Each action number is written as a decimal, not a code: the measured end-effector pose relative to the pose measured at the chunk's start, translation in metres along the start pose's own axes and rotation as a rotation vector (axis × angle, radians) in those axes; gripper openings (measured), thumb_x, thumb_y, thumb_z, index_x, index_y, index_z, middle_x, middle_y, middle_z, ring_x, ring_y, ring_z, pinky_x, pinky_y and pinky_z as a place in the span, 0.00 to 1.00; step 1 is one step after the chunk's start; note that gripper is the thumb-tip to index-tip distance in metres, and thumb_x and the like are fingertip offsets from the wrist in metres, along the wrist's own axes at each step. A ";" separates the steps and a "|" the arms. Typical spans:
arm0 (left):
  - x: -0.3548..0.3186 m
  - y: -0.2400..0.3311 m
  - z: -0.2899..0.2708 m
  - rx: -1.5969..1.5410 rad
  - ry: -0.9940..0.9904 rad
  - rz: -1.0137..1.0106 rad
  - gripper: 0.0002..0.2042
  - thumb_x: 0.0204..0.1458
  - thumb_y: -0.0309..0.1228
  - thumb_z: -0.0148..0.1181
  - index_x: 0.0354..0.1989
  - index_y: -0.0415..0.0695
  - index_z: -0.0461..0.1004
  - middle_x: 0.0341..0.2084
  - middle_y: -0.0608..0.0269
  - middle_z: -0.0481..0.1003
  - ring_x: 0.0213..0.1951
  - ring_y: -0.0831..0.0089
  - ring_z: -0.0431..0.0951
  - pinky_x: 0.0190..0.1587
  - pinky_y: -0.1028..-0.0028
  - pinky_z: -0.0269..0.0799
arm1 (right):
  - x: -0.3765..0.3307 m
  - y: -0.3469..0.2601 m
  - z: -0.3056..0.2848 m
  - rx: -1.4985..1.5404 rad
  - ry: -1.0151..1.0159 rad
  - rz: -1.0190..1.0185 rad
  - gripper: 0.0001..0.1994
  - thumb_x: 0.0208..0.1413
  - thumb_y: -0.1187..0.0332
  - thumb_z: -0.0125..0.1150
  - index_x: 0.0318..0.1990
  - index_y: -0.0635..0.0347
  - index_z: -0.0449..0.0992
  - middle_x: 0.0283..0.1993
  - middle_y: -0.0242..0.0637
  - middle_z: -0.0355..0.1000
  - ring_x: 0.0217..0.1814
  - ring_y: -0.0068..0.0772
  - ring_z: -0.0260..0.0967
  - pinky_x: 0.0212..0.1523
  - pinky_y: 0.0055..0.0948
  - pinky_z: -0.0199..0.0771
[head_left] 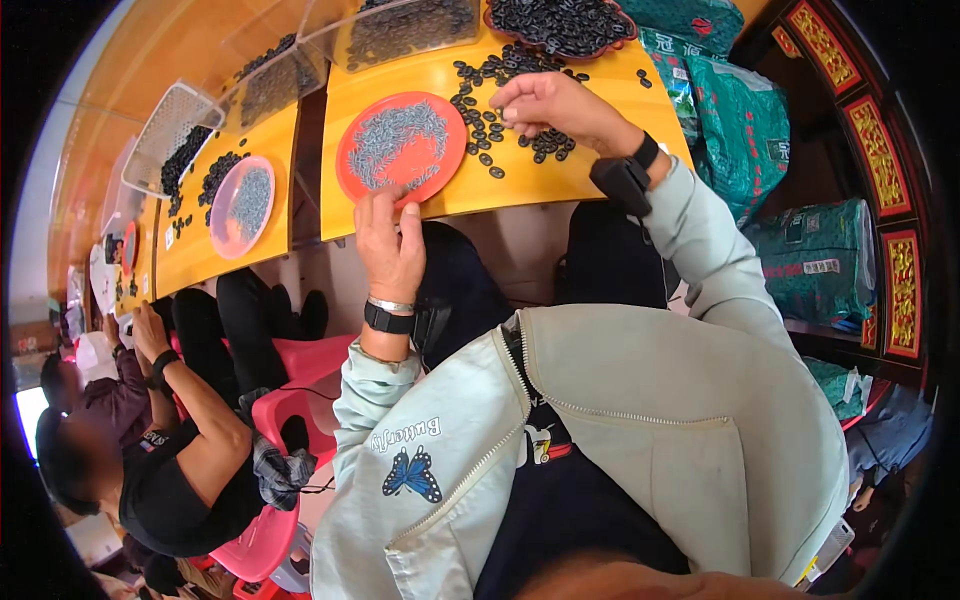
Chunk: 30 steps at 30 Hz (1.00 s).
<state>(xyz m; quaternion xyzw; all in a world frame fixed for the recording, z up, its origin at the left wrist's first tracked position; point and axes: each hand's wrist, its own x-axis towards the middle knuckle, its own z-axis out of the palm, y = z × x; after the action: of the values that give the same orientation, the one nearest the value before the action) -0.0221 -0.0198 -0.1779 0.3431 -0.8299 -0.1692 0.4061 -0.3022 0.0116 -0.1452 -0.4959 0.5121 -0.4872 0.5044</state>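
My left hand (390, 245) is at the near rim of a round red plate (358, 122). Its fingertips reach over the rim, near a loose heap of small grey screw-like pieces (390, 140), and its thumb stands apart. To the right, my right hand (560, 108) hovers over scattered black oval pieces (485, 130) with slots or holes in them. Thumb and forefinger are drawn together in a pinch; what lies between them, if anything, is too small to make out.
A dark tray (625, 32) heaped with black pieces and clear bins (405, 35) stand at the table's far side. Green bags (740, 130) lie at right. On the left, a co-worker (190, 450) sits by a pale plate (222, 222) and white basket (170, 130).
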 end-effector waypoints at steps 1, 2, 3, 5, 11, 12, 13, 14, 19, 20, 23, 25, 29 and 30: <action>0.001 0.006 0.003 0.002 -0.004 0.001 0.08 0.52 0.27 0.52 0.38 0.38 0.71 0.35 0.56 0.72 0.40 0.60 0.70 0.46 0.68 0.65 | -0.010 -0.004 0.006 0.027 -0.003 0.005 0.12 0.53 0.70 0.58 0.44 0.64 0.73 0.29 0.26 0.70 0.29 0.13 0.66 0.31 0.14 0.67; 0.002 0.012 0.008 -0.228 -0.034 -0.130 0.08 0.52 0.27 0.52 0.37 0.37 0.71 0.32 0.57 0.72 0.37 0.64 0.71 0.43 0.71 0.65 | -0.019 -0.006 0.012 0.031 -0.002 0.005 0.12 0.53 0.70 0.58 0.44 0.64 0.73 0.29 0.26 0.70 0.29 0.13 0.66 0.31 0.14 0.67; 0.004 0.019 0.012 -0.460 -0.065 -0.260 0.07 0.52 0.26 0.52 0.36 0.36 0.70 0.28 0.59 0.72 0.34 0.68 0.72 0.40 0.73 0.66 | -0.026 -0.009 0.017 0.060 -0.002 0.007 0.12 0.53 0.70 0.58 0.44 0.64 0.73 0.30 0.26 0.71 0.29 0.14 0.66 0.31 0.14 0.67; 0.009 0.034 0.017 -0.610 -0.128 -0.316 0.06 0.53 0.26 0.51 0.36 0.36 0.71 0.27 0.62 0.72 0.33 0.72 0.71 0.39 0.76 0.65 | -0.033 -0.006 0.025 0.157 -0.006 0.003 0.12 0.53 0.69 0.59 0.43 0.64 0.73 0.31 0.28 0.72 0.29 0.15 0.67 0.31 0.15 0.67; 0.007 0.046 0.037 -0.950 -0.247 -0.440 0.08 0.56 0.29 0.46 0.33 0.37 0.70 0.25 0.65 0.71 0.29 0.78 0.68 0.35 0.80 0.63 | -0.046 0.001 0.048 0.072 0.109 -0.132 0.08 0.50 0.71 0.59 0.37 0.65 0.76 0.30 0.31 0.74 0.28 0.18 0.69 0.30 0.18 0.69; 0.007 0.049 0.037 -1.034 -0.288 -0.520 0.10 0.58 0.31 0.44 0.32 0.38 0.69 0.24 0.64 0.71 0.28 0.77 0.69 0.34 0.79 0.64 | -0.050 0.002 0.053 0.074 0.105 -0.131 0.08 0.50 0.71 0.59 0.37 0.65 0.76 0.30 0.31 0.74 0.28 0.18 0.69 0.30 0.18 0.69; 0.007 0.051 0.037 -1.117 -0.329 -0.601 0.11 0.59 0.33 0.43 0.31 0.39 0.68 0.24 0.64 0.71 0.28 0.77 0.69 0.33 0.79 0.64 | -0.054 0.003 0.058 -0.063 0.131 -0.219 0.07 0.49 0.71 0.60 0.36 0.63 0.76 0.29 0.30 0.73 0.29 0.18 0.69 0.30 0.18 0.68; 0.004 0.052 0.038 -1.115 -0.325 -0.604 0.11 0.59 0.33 0.43 0.31 0.39 0.68 0.24 0.64 0.71 0.28 0.77 0.69 0.33 0.79 0.64 | -0.059 0.003 0.063 -0.199 0.155 -0.308 0.06 0.49 0.71 0.61 0.35 0.61 0.76 0.28 0.29 0.73 0.29 0.18 0.69 0.30 0.18 0.67; -0.011 0.049 0.044 -1.244 -0.397 -0.699 0.11 0.60 0.34 0.41 0.31 0.42 0.66 0.22 0.63 0.71 0.26 0.75 0.72 0.33 0.79 0.66 | -0.071 0.022 0.077 -0.565 0.209 -0.503 0.07 0.43 0.72 0.58 0.31 0.61 0.77 0.29 0.36 0.73 0.29 0.32 0.70 0.30 0.26 0.69; -0.013 0.049 0.044 -1.243 -0.397 -0.701 0.11 0.60 0.34 0.41 0.31 0.42 0.66 0.22 0.63 0.71 0.26 0.75 0.72 0.33 0.79 0.66 | -0.072 0.026 0.078 -0.499 0.204 -0.488 0.07 0.42 0.72 0.58 0.31 0.61 0.77 0.28 0.36 0.72 0.29 0.33 0.70 0.30 0.26 0.70; -0.016 0.049 0.044 -1.268 -0.384 -0.789 0.09 0.59 0.33 0.42 0.32 0.41 0.66 0.22 0.63 0.71 0.27 0.75 0.72 0.32 0.80 0.67 | -0.072 0.036 0.081 -0.413 0.223 -0.495 0.06 0.43 0.73 0.58 0.31 0.62 0.77 0.27 0.36 0.72 0.29 0.32 0.70 0.30 0.26 0.69; -0.018 0.048 0.044 -1.307 -0.372 -0.785 0.08 0.58 0.31 0.43 0.32 0.41 0.66 0.22 0.63 0.71 0.27 0.74 0.72 0.33 0.80 0.67 | -0.073 0.038 0.081 -0.389 0.241 -0.514 0.05 0.44 0.74 0.57 0.30 0.62 0.77 0.27 0.35 0.72 0.28 0.31 0.70 0.30 0.25 0.69; -0.017 0.050 0.042 -1.303 -0.374 -0.754 0.07 0.58 0.29 0.44 0.32 0.40 0.66 0.22 0.63 0.71 0.27 0.74 0.72 0.33 0.80 0.67 | -0.074 0.035 0.082 -0.131 0.180 -0.257 0.07 0.49 0.78 0.58 0.37 0.67 0.75 0.33 0.34 0.74 0.34 0.19 0.71 0.35 0.20 0.71; -0.017 0.051 0.042 -1.297 -0.366 -0.755 0.07 0.58 0.28 0.44 0.32 0.40 0.66 0.22 0.63 0.71 0.27 0.74 0.72 0.33 0.80 0.67 | -0.075 0.034 0.082 -0.074 0.186 -0.204 0.08 0.50 0.78 0.57 0.39 0.68 0.74 0.34 0.34 0.75 0.35 0.18 0.71 0.36 0.19 0.72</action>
<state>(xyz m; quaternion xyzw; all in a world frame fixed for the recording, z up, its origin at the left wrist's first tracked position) -0.0698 0.0284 -0.1845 0.2629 -0.4456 -0.8027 0.2968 -0.2212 0.0874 -0.1784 -0.5165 0.5211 -0.5605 0.3840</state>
